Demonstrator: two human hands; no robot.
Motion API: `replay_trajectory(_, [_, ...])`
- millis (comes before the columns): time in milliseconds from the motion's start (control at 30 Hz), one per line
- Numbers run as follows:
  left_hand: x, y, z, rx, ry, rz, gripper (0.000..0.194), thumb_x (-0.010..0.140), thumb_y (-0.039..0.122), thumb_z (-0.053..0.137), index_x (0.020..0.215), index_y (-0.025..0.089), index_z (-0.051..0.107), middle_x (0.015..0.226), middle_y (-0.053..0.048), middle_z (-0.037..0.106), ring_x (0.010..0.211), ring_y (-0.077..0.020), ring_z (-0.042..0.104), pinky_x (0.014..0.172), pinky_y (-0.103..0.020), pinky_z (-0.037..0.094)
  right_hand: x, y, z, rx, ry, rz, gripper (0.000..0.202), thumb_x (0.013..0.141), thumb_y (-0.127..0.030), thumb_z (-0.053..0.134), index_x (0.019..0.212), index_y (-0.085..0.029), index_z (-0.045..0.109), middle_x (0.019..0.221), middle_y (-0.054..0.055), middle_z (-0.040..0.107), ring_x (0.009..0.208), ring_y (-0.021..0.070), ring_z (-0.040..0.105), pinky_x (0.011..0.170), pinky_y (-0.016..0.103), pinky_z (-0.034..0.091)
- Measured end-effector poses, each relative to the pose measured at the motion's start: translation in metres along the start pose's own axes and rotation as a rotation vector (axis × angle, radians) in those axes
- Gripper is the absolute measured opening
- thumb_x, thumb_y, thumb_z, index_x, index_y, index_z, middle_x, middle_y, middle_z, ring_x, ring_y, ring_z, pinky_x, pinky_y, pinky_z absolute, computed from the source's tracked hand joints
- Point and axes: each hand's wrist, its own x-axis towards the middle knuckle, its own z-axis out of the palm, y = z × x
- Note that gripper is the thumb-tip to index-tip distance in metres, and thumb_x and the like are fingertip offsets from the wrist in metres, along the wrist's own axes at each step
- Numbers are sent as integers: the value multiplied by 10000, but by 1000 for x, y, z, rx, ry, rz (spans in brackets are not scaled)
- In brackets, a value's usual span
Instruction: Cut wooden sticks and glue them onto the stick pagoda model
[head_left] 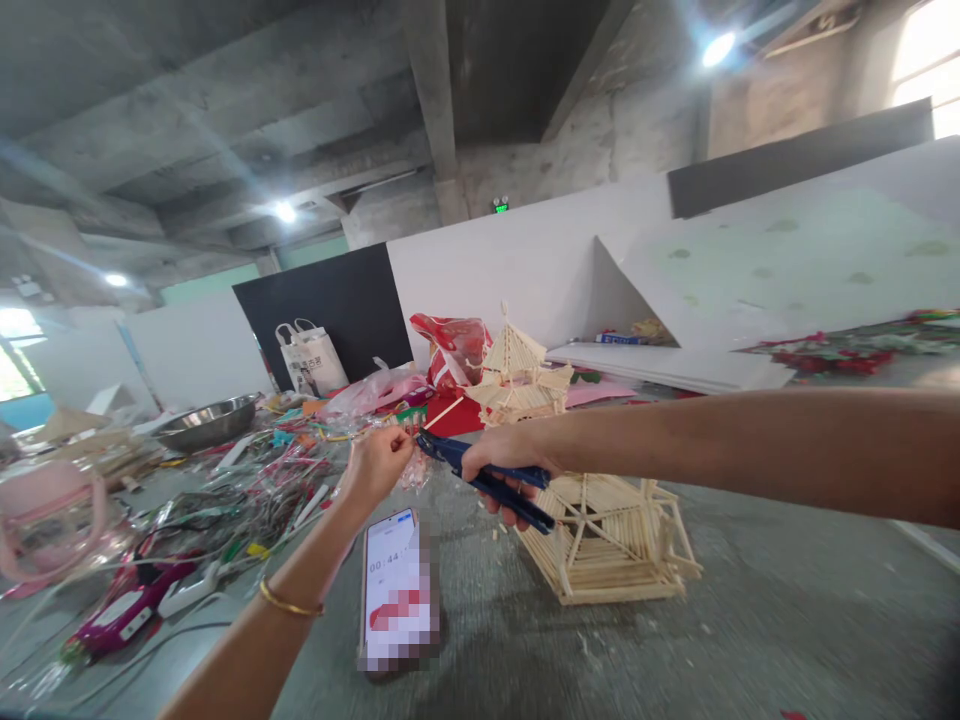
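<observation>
My left hand point(381, 460) is closed, its fingertips pinching the near end of a thin wooden stick point(448, 412). Wrapped around a pair of blue-handled cutting pliers point(521, 500) is my right hand point(506, 470). The jaws of the pliers meet the stick right beside my left fingertips; whether they are fully closed I cannot tell. Below my right hand lies a hexagonal frame of wooden sticks point(611, 580), partly hidden by hand and pliers. Behind it rises a tiered stick pagoda point(517, 355), its lower part covered by my right forearm.
A phone point(382, 590) showing a timer lies near my left forearm. Tangled wires and plastic scraps crowd the left side, with a purple glue gun point(131, 610), a pink basket point(49, 505) and a metal bowl point(206, 425). A red bag point(450, 350) stands at the back.
</observation>
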Motion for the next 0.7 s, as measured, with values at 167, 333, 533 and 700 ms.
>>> replay_trajectory(167, [-1,0,-5,-2,3,-8,229,733,266,444,576,176,585,506,33,531,504,-101,472,509,-208,278,-1,-3,3,51,-12,13,247,839,-261,372,696,-106,502,600,50,528,460,133,546,435,259,478])
replay_trajectory(333, [-6,-1,-5,35,25,35,226,757,241,416,598,191,567,541,11,550,520,-119,458,534,-238,259,2,-6,4,87,1,-3,188,842,-253,387,757,-108,472,605,33,545,445,151,570,435,283,489])
replay_trajectory(533, [-8,-3,-1,25,22,67,239,792,260,419,628,195,580,602,-1,596,584,-127,516,565,-231,290,11,-7,2,83,-26,-13,231,843,-250,371,757,-75,495,602,63,562,438,164,576,441,299,494])
replay_trajectory(700, [-7,-6,2,20,39,33,237,795,284,428,646,203,593,557,21,572,532,-115,487,537,-225,282,12,-7,1,101,-29,-39,200,819,-228,376,734,-93,496,590,49,550,441,161,565,434,293,483])
